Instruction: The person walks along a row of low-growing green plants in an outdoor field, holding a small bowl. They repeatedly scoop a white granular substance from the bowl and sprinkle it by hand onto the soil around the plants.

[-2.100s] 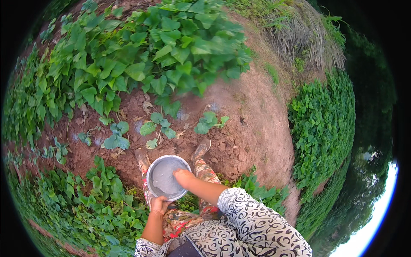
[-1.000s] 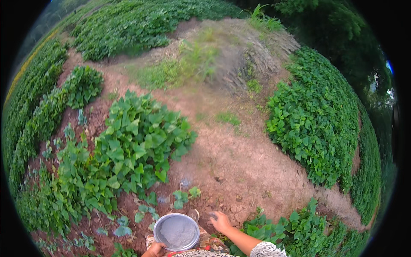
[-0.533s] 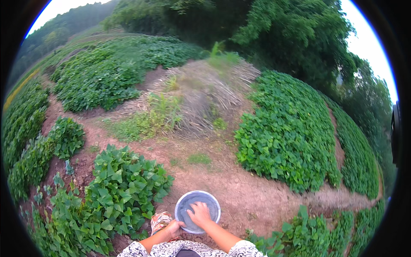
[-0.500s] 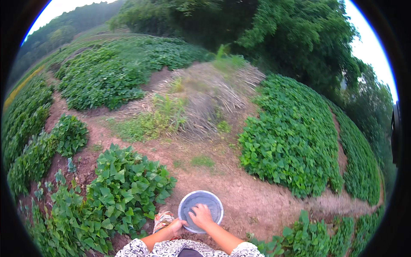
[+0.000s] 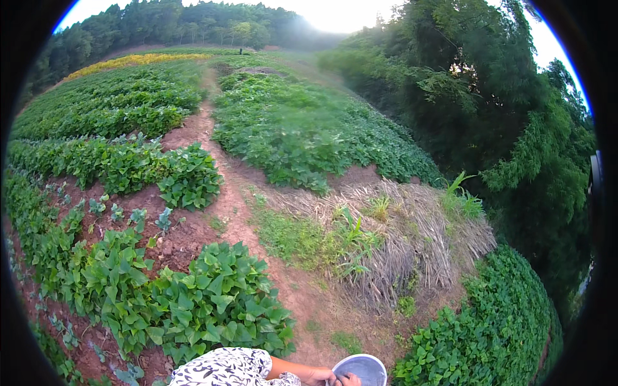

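A round grey basin (image 5: 370, 366) with a pale rim is at the lower edge, in front of my body. My left hand (image 5: 320, 375) grips its near-left rim. Inside the basin, my right hand (image 5: 350, 380) has its fingers curled together, low against the left side. Whatever those fingers may hold is hidden. Something grey covers the basin's bottom, but I cannot tell what it is. My left arm shows a white sleeve (image 5: 225, 367) with a dark pattern. The picture's lower edge cuts off part of the basin and my right arm.
Leafy green plants (image 5: 222, 299) grow close on my left, with more vines (image 5: 479, 338) at the right. A heap of dry stalks (image 5: 412, 244) stands ahead. A dirt path (image 5: 235, 215) runs between crop beds toward far trees. Tall dark trees (image 5: 515, 128) rise at the right.
The view has turned left and up, so the field path and far hills show. The basin and both hands now sit lower and farther right. My right hand's fingers were spread more and are now curled.
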The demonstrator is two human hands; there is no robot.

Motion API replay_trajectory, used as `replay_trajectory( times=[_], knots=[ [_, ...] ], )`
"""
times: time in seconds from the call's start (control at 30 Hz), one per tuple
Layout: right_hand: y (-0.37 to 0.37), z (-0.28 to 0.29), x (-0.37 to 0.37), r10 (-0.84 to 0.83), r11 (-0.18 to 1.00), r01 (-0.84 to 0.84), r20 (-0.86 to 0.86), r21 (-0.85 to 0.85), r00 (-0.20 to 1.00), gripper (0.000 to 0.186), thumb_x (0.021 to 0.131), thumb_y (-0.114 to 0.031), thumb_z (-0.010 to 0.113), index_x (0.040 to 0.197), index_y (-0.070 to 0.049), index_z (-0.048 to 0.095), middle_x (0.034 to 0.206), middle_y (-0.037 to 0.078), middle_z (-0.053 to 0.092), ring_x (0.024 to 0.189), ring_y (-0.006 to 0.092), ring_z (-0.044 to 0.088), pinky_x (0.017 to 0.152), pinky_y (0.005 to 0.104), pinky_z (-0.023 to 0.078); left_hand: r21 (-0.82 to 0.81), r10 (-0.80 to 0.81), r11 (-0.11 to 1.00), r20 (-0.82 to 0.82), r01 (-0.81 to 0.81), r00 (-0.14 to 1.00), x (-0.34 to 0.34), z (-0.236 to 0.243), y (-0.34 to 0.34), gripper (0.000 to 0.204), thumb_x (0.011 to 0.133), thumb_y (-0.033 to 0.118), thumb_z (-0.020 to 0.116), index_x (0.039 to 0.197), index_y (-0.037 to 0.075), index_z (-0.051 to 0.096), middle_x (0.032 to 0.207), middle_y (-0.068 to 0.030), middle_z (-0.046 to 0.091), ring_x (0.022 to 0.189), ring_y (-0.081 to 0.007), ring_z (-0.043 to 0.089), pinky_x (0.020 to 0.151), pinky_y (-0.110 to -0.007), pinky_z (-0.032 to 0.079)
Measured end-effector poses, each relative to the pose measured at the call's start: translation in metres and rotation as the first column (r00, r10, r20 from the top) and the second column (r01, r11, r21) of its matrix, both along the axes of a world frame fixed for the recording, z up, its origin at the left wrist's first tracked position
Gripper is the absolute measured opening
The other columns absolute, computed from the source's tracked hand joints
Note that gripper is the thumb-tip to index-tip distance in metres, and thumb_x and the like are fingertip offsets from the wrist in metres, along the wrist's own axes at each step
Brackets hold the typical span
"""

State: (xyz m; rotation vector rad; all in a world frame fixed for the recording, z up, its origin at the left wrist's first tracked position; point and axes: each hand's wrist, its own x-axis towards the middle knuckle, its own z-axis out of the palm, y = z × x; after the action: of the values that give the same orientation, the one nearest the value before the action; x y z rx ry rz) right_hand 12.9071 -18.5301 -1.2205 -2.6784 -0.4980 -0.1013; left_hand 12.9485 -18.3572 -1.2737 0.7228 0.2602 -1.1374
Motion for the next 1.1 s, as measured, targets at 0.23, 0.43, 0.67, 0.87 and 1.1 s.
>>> replay_trajectory(
  times=[0.23, 0.43, 0.67, 0.87, 1.1],
  knots=[
    [0.027, 0.034, 0.157, 0.187, 0.977, -0.165, -0.172, 0.133, 0.967, 0.035, 0.079, -0.020, 0.064, 0.110, -0.003, 0.062, 0.113, 0.018, 0.058, 0.106, 0.0360, 0.052, 0.094, 0.0433, 0.040, 0.064, 0.196, 0.977, 0.086, -0.202, 0.977, 0.098, 0.032, 0.025, 0.034, 0.073, 0.000, 0.048, 0.105, -0.011, 0.053, 0.093, -0.0219, 0.063, 0.089, -0.0367, 0.063, 0.081, -0.052, 0.053],
    [0.070, 0.009, 0.266, 0.630, 0.767, -0.640, -0.245, 0.046, 0.737, 0.022, 0.079, -0.019, 0.064, 0.098, -0.008, 0.068, 0.098, 0.013, 0.064, 0.092, 0.0324, 0.058, 0.081, 0.0424, 0.046, 0.062, 0.468, 0.881, 0.040, -0.470, 0.883, 0.182, -0.002, 0.067, 0.040, 0.068, -0.004, 0.048, 0.108, -0.006, 0.053, 0.085, -0.0179, 0.061, 0.073, -0.0317, 0.065, 0.063, -0.042, 0.056],
    [0.118, 0.010, 0.455, 0.631, 0.773, -0.634, -0.076, -0.023, 0.772, 0.032, 0.079, -0.016, 0.066, 0.109, -0.006, 0.063, 0.118, 0.017, 0.057, 0.111, 0.0345, 0.051, 0.096, 0.0404, 0.041, 0.093, 0.711, 0.696, 0.046, -0.712, 0.702, 0.279, -0.005, 0.110, 0.052, 0.071, -0.005, 0.047, 0.123, -0.006, 0.044, 0.102, -0.0217, 0.059, 0.089, -0.0365, 0.063, 0.075, -0.049, 0.056],
    [0.191, -0.013, 0.517, 0.696, 0.660, -0.751, -0.359, -0.023, 0.622, 0.036, 0.087, -0.024, 0.057, 0.115, -0.001, 0.059, 0.125, 0.023, 0.051, 0.115, 0.0389, 0.048, 0.099, 0.0428, 0.039, 0.178, 0.894, 0.446, -0.046, -0.877, 0.445, 0.324, -0.013, 0.148, 0.047, 0.072, -0.007, 0.048, 0.118, -0.009, 0.046, 0.099, -0.0224, 0.060, 0.085, -0.0385, 0.064, 0.069, -0.050, 0.057],
    [0.341, -0.066, 0.650, 0.788, 0.612, -0.780, -0.192, 0.129, 0.586, 0.032, 0.088, -0.015, 0.050, 0.115, 0.000, 0.057, 0.118, 0.023, 0.054, 0.107, 0.0391, 0.053, 0.094, 0.0416, 0.043, 0.196, 0.991, 0.058, 0.107, -0.979, 0.081, 0.392, -0.047, 0.241, 0.045, 0.069, -0.008, 0.048, 0.114, -0.009, 0.047, 0.102, -0.0194, 0.060, 0.086, -0.0334, 0.064, 0.070, -0.045, 0.059]
  ],
)
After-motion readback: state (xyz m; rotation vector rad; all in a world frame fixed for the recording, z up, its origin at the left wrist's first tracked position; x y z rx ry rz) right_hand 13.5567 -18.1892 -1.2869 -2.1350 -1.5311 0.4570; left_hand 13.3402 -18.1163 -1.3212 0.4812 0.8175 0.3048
